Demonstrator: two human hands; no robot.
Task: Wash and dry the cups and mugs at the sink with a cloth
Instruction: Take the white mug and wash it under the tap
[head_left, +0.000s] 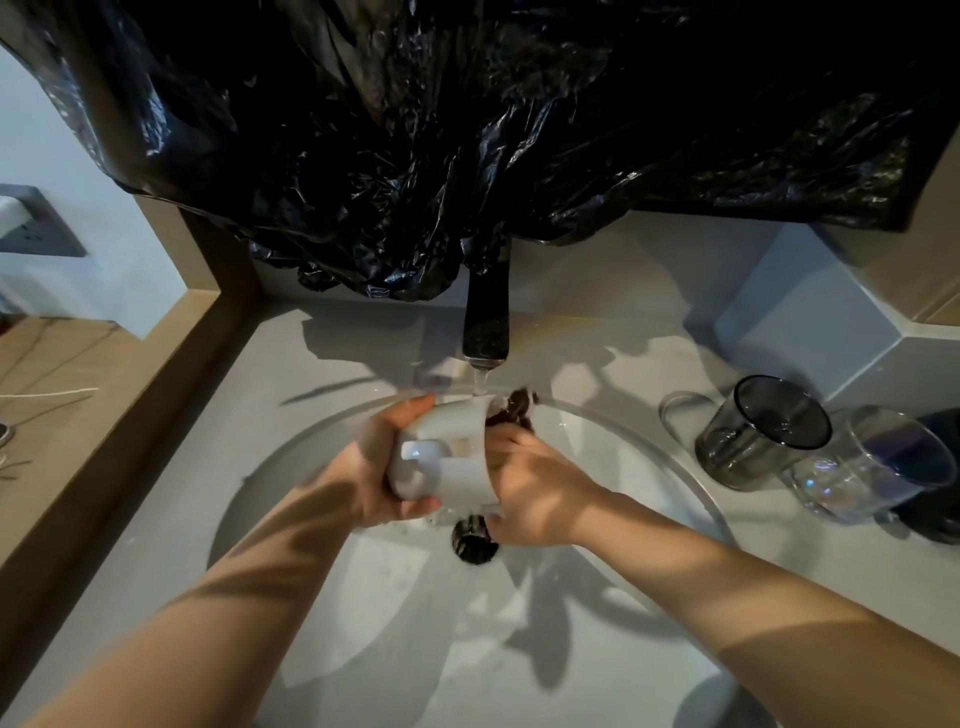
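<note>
I see crinkled black plastic sheet (467, 130) hung across the back w/ its lower edge over the pale worktop (234, 415), grey wall socket (36, 223) far L, thin white cable (52, 392) on a wood surface below it, grey box (810, 322) rear R.

Single head-worn wide-angle view, facing forward and steeply down, close over the round sink (613, 441), with the black faucet (487, 317) at upper centre, the left hand (374, 467) and right hand (540, 499) entering from the lower edge, and countertop (156, 519) lines bowed toward the margins.
</note>
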